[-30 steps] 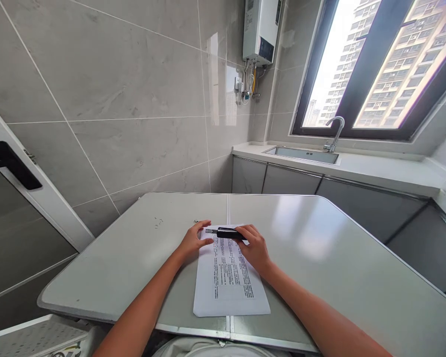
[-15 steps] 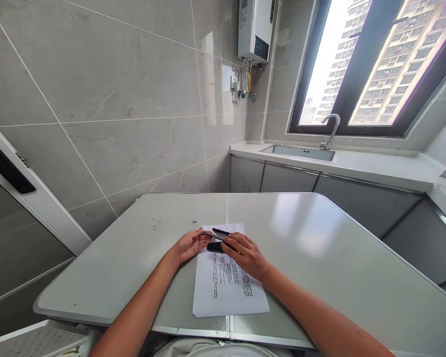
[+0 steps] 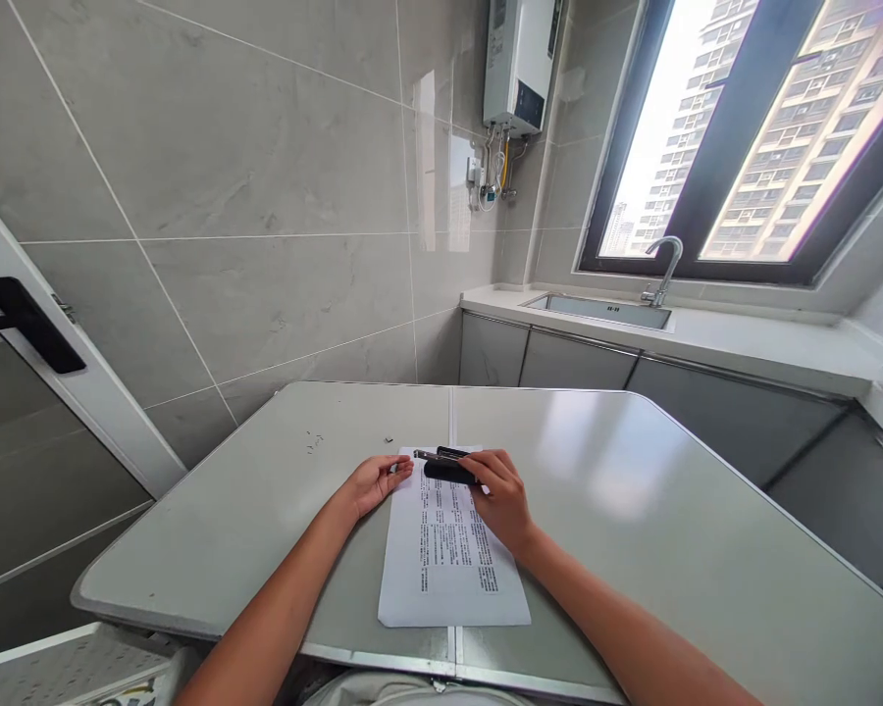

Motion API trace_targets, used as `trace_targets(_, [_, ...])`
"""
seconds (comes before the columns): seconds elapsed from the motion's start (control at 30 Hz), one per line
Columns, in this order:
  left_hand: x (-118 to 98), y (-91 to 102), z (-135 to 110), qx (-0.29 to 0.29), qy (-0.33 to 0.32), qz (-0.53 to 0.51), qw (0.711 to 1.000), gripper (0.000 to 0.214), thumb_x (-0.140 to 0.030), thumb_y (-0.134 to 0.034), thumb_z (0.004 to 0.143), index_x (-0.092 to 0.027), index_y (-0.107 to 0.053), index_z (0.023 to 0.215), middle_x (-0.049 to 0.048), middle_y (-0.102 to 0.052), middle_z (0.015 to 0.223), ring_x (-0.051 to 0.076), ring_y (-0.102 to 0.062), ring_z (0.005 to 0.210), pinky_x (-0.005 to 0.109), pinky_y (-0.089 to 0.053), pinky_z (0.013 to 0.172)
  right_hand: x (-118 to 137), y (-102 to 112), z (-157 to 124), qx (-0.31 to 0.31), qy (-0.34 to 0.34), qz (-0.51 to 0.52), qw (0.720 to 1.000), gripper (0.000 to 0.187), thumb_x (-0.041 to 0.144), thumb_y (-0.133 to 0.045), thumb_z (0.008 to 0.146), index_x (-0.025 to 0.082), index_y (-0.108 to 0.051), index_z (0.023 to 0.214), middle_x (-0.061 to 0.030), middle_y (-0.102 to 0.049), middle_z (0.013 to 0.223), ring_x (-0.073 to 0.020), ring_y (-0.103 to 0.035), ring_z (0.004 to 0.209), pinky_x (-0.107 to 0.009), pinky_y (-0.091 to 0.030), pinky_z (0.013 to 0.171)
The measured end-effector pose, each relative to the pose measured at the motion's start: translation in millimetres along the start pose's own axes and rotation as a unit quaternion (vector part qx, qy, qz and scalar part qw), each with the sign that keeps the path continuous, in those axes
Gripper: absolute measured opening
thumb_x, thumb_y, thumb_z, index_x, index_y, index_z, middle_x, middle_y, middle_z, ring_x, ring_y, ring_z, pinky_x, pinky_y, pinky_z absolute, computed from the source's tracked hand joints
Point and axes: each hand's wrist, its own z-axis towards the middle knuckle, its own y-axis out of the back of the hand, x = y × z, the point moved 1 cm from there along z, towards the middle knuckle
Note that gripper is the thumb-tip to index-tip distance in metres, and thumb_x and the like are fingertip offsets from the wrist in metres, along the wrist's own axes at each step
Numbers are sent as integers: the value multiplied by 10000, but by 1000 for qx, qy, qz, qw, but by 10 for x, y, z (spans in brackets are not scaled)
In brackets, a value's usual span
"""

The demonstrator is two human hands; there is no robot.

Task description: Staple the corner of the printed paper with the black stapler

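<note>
A black stapler is in my right hand, whose fingers are closed round its right end. Its parts stand spread apart at the left end, above the upper part of a printed sheet of paper. My left hand is at the sheet's upper left edge, palm turned up and fingers stretched toward the stapler with a small gap between. I see nothing plainly held in it. The paper lies flat over the table's middle seam, its text in dense lines.
Small dark bits like loose staples lie on the pale table at the far left, with another small piece behind the paper. A door is at the left, a counter with a sink beyond the table.
My left hand has come off the stapler's front end. The stapler's parts have come closer together, and my right hand has shifted slightly right with it. The view has tilted a little.
</note>
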Motion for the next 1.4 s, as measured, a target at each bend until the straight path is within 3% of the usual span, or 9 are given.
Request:
trace_targets(0.07, [-31, 15, 2, -7, -29, 8, 1000, 174, 21, -584, 915, -9, -701, 1040, 179, -740, 964, 192, -775, 890, 258, -654, 885, -55, 21, 30, 1, -114, 53, 992, 223, 141, -653, 855, 260, -731, 1026, -59, -720, 978, -237, -655, 893, -379, -566, 757])
trace_targets(0.17, [-53, 1, -10, 2, -69, 38, 997, 221, 4, -541, 952, -30, -682, 1119, 207, -739, 1115, 188, -771, 961, 248, -651, 885, -107, 47, 46, 75, -217, 110, 967, 175, 270, -780, 765, 236, -727, 928, -32, -702, 893, -212, -634, 788, -341, -523, 721])
trace_targets(0.3, [-41, -44, -26, 16, -104, 92, 990, 188, -145, -592, 1006, -77, -667, 1164, 201, -729, 1191, 167, -765, 915, 250, -652, 837, -117, -16, -2, 170, -284, 183, 926, 245, 298, -836, 673, 216, -706, 864, 6, -693, 844, -194, -621, 775, -309, -490, 727])
trace_targets(0.47, [-24, -56, -29, 10, -159, 147, 976, 245, -289, -681, 973, -111, -683, 1142, 116, -718, 1065, 93, -678, 693, 215, -606, 656, -77, -125, -50, 249, -317, 213, 890, 298, 268, -852, 617, 205, -653, 829, 39, -649, 796, -161, -569, 745, -262, -443, 687])
trace_targets(0.8, [-9, -144, -101, 96, -249, 283, 921, 444, -550, -788, 834, -149, -756, 1021, -16, -557, 728, 60, -393, 532, 212, -314, 492, -164, 14, 55, 339, -274, 232, 870, 325, 218, -853, 594, 199, -592, 787, 54, -610, 784, -143, -531, 746, -240, -395, 670])
trace_targets(0.9, [7, -155, -125, 123, -252, 308, 909, 423, -548, -794, 830, -148, -767, 965, -58, -436, 581, 66, -312, 505, 231, -248, 506, -129, 51, 95, 356, -247, 227, 872, 290, 300, -839, 694, 211, -631, 877, 24, -642, 877, -168, -572, 815, -260, -435, 693])
trace_targets(1.0, [-1, -198, -184, 142, -267, 329, 895, 404, -539, -817, 807, -145, -790, 893, -19, -523, 648, 90, -396, 581, 245, -286, 567, -36, 55, 131, 285, -215, 224, 907, 217, 399, -696, 902, 235, -655, 1039, -28, -659, 1020, -206, -606, 962, -324, -498, 812])
trace_targets(1.13, [-27, -282, -282, 163, -308, 358, 866, 362, -512, -836, 795, -150, -820, 807, 37, -605, 737, 138, -490, 705, 269, -353, 667, 143, -21, 122, 184, -101, 171, 963, 214, 312, -665, 954, 271, -672, 1164, -63, -645, 1109, -237, -585, 1060, -415, -492, 954])
trace_targets(1.4, [10, -325, -338, 245, -318, 377, 835, 360, -513, -777, 861, -157, -832, 844, 76, -645, 818, 164, -553, 761, 301, -413, 727, 286, -198, 18, 172, -6, 161, 972, 234, 220, -660, 975, 303, -705, 1190, -48, -673, 1034, -218, -577, 951, -386, -521, 840])
